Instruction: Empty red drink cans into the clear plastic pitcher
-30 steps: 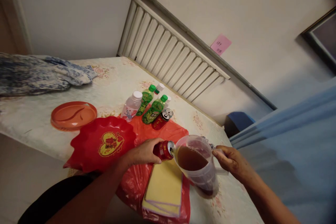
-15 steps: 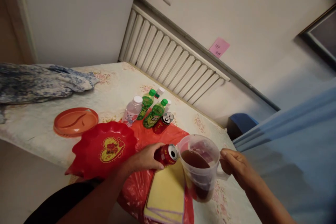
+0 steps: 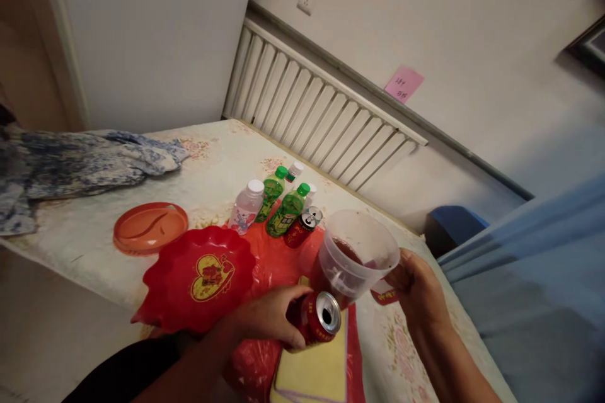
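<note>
Both hands are occupied. A red can [image 3: 320,322] is gripped by the left hand [image 3: 269,318], fingers wrapped round its body; its long axis is tipped over, w/ the opened top turned toward the camera and to the right. A clear plastic jug [image 3: 355,256] is held at its far side by the right hand [image 3: 418,286], fingers closed near the handle; whether the handle itself is gripped can't be told, as it is hidden by the hand. The jug is tilted, mouth up and toward the viewer, w/ dark brown liquid seen low inside. The can lies just below and left of the jug's base, near it but apart from the rim; the left hand is the nearer one to the can's top. Both are held over a red plastic bag [image 3: 278,258] and yellow pad [image 3: 316,371] on the worktop [image 3: 94,245]. Behind: a red dish [image 3: 201,277], an orange plate [image 3: 150,227], green bottles [image 3: 286,211], and a second can [image 3: 302,227].
</note>
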{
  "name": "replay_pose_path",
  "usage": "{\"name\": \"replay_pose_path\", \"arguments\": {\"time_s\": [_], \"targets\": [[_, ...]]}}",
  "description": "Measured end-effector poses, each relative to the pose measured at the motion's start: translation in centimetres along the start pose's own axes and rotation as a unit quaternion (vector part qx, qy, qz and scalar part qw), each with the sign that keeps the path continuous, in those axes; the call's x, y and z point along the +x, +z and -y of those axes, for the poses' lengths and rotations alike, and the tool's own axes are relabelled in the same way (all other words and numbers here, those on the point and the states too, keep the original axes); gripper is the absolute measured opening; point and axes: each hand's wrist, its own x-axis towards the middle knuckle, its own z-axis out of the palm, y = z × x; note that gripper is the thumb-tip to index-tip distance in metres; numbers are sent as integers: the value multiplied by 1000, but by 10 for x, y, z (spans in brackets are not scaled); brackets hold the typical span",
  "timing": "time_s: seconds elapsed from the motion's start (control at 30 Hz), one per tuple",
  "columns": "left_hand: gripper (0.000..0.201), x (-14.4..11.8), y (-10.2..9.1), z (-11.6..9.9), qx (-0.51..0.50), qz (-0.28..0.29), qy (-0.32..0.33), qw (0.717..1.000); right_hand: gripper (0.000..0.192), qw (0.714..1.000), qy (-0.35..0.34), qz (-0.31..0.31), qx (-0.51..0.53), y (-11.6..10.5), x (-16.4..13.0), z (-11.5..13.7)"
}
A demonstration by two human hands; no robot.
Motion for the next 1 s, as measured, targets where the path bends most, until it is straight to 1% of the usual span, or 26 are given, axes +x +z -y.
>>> {"name": "replay_pose_path", "arguments": {"time_s": [0.1, 0.23, 0.33, 0.43, 0.5, 0.6, 0.67, 0.73, 0.83, 0.93, 0.97, 1.0], "targets": [[78, -2, 3, 1, -10, 27, -23, 999, 42, 995, 15, -30, 99, 18, 11, -16], [77, -5, 7, 2, 15, 50, -41, 998, 41, 985, 18, -24, 172, 43, 20, -33], [77, -4, 10, 3, 36, 59, -50, 996, 41, 979, 12, -18, 202, 61, 24, -40], [77, -3, 13, 5, 29, 72, -44, 996, 40, 975, 13, -5, 220, 76, 26, -52], [77, -2, 14, 7, 24, 76, -48, 996, 41, 977, 13, 4, 215, 83, 26, -63], [78, 0, 15, 9, 18, 67, -55, 996, 42, 980, 2, 5, 196, 89, 24, -77], [77, 2, 17, 11, 7, 61, -61, 996, 42, 987, -9, 0, 163, 88, 24, -81], [75, 3, 20, 13, -12, 53, -68, 996, 38, 992, -22, -8, 123, 81, 22, -81], [77, 6, 26, 17, -45, 30, -58, 997, 32, 995, -24, -57, 72, 60, 13, -81], [80, 10, 33, 22, -85, -9, -30, 996, 38, 991, 21, -117, 53, 32, -15, -90], [80, 11, 36, 23, -99, -26, -18, 995, 41, 990, 41, -121, 58, 24, -29, -95], [80, 13, 40, 25, -111, -43, -5, 993, 43, 990, 59, -110, 59, 17, -44, -100]]}}
